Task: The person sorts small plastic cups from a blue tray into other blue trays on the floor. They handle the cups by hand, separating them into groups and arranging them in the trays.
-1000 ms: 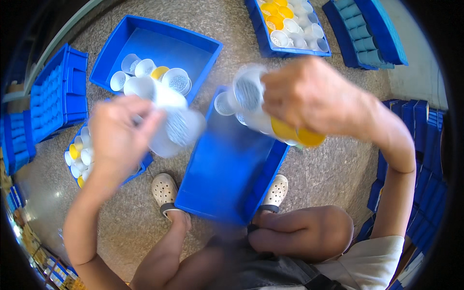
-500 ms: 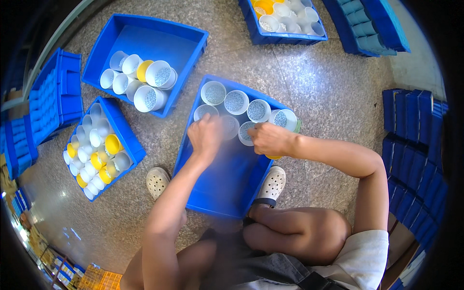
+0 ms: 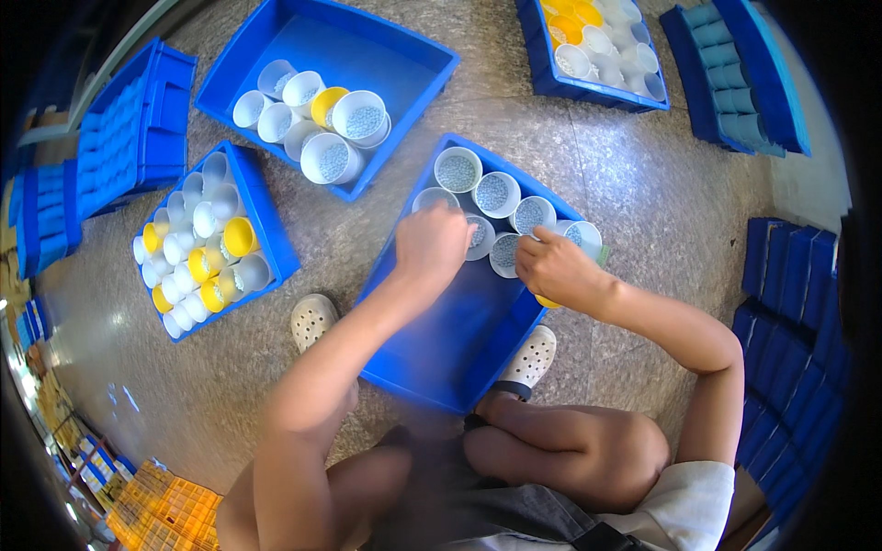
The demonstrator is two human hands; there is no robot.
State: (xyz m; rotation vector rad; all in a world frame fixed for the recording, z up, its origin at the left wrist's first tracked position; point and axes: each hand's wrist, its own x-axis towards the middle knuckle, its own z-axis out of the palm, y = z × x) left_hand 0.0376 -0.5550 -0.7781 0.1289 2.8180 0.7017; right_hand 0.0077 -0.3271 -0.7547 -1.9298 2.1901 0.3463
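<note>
In front of me lies a blue crate [image 3: 418,354] with white plastic cups of small pale-blue pellets at its far end. My left hand [image 3: 434,243] is closed, its fingers curled down between a left-hand cup [image 3: 435,196] and a middle cup [image 3: 479,241]; what its fingertips grip is hidden. My right hand [image 3: 562,271] has its fingers pinched beside the rim of a near cup [image 3: 503,257], just below a far-row cup [image 3: 533,215]. Whether it holds anything cannot be made out. A yellow cup [image 3: 548,301] shows partly under that hand.
A larger blue crate [image 3: 386,55] at the far left holds several white cups and one yellow. More filled crates stand at left [image 3: 276,225] and far right [image 3: 602,99]. Stacked blue crates [image 3: 781,275] line the right side. My clogs [image 3: 315,321] flank the middle crate.
The whole view has shifted, so the crates appear farther right. Both hands stay over the same cups; the right hand's fingers have moved slightly against the near cup's rim.
</note>
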